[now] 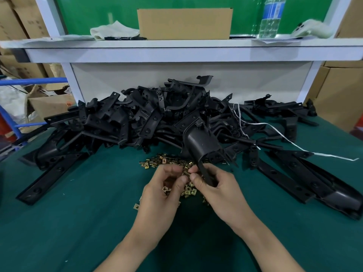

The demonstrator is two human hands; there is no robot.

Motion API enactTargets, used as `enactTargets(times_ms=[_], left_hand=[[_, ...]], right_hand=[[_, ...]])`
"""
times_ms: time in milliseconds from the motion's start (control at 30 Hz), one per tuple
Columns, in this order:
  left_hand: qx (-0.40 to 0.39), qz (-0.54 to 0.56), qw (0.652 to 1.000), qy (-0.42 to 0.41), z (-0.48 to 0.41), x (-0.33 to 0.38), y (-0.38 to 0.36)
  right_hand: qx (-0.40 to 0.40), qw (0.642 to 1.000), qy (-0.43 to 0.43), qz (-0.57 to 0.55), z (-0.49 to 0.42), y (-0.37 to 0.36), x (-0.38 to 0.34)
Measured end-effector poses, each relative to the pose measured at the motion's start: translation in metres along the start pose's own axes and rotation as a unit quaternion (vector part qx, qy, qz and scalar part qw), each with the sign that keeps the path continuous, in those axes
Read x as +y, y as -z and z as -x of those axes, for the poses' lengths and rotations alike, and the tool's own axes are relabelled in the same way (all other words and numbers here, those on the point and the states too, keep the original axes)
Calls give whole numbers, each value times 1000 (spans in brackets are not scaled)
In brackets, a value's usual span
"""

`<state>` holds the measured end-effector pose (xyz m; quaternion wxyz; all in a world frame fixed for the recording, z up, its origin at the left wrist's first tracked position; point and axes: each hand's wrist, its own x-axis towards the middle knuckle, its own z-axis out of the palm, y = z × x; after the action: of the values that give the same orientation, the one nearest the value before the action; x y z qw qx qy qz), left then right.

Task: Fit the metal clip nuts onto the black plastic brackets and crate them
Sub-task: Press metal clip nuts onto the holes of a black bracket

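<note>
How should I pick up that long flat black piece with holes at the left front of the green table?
Probably from above, near the middle of the long bracket, pinching its two long edges. It lies flat on the green mat, so nothing fits under it, and a middle grip keeps a long strip level.

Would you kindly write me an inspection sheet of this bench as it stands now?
Surface: green mat covers the bench.
Job's things: black brackets heaped at the back; brass clip nuts loose in front; no crate seen.
Clutter: white string trails over the heap's right side.
Grippers: left hand pinches a single nut; right hand grips the held bracket.
Cables: nothing seen.
Surroundings: shelf holding cardboard box, water bottle, cloths; cartons either side.
</note>
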<state>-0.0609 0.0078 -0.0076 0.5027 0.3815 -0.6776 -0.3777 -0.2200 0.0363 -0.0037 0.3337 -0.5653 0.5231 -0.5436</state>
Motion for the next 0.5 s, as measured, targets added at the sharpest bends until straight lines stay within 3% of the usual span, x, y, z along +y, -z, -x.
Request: enactTargets(times_ms=[500], left_hand=[[-25, 47, 997, 63, 0, 0, 0]], right_hand=[[-4, 1000, -23, 15, 0, -2, 5]])
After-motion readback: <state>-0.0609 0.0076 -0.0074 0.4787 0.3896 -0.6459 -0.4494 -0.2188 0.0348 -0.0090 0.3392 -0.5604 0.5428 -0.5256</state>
